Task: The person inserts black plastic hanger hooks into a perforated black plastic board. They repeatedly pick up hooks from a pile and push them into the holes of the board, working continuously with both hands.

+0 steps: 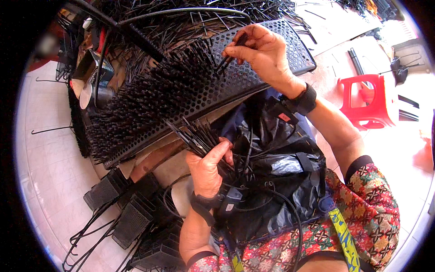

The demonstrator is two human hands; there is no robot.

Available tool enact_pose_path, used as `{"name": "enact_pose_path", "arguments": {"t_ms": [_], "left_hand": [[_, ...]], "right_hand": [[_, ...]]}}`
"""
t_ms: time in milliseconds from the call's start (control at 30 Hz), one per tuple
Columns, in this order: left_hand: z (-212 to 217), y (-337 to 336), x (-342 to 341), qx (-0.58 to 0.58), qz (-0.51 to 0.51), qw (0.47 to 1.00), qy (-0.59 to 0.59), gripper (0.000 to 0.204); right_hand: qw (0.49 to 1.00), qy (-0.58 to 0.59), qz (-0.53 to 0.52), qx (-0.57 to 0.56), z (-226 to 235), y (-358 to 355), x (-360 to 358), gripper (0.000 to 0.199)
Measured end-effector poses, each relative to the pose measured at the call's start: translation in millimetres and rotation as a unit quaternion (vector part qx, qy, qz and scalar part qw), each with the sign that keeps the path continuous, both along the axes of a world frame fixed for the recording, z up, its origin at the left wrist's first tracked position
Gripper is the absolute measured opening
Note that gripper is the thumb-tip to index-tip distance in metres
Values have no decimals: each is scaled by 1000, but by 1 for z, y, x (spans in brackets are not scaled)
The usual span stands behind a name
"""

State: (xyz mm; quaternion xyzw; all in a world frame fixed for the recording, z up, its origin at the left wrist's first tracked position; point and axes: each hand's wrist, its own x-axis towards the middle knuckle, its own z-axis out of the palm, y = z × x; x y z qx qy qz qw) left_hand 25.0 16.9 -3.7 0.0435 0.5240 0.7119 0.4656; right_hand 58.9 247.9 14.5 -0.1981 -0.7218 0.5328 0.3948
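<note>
A black perforated board (267,52) lies across in front of me, its left and middle holes packed with upright dark bristle tufts (154,99). My left hand (206,170) is closed round a bundle of thin black sticks (199,140), held just below the board's near edge. Over the board's right part, my right hand (260,52) pinches a few short dark sticks (226,61) at the border between tufts and bare holes. Whether their tips sit in a hole I cannot tell.
Loose black sticks (195,27) heap up behind the board. A black lamp-like arm (131,38) reaches over it. Several black boxy pieces with wire hooks (133,220) lie at lower left. A red plastic stool (364,99) stands right; black plastic sheeting (281,190) covers my lap.
</note>
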Motion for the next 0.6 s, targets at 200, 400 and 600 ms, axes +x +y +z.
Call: {"name": "enact_pose_path", "arguments": {"t_ms": [200, 400, 600], "left_hand": [[2, 0, 0, 5, -3, 1000, -1, 11], [-2, 0, 1, -10, -21, 1000, 0, 11], [2, -4, 0, -12, -17, 1000, -3, 11]], "right_hand": [[997, 36, 58, 25, 6, -7, -5, 18], [958, -60, 135, 245, 24, -4, -8, 18], [924, -115, 164, 326, 22, -4, -15, 12]]}}
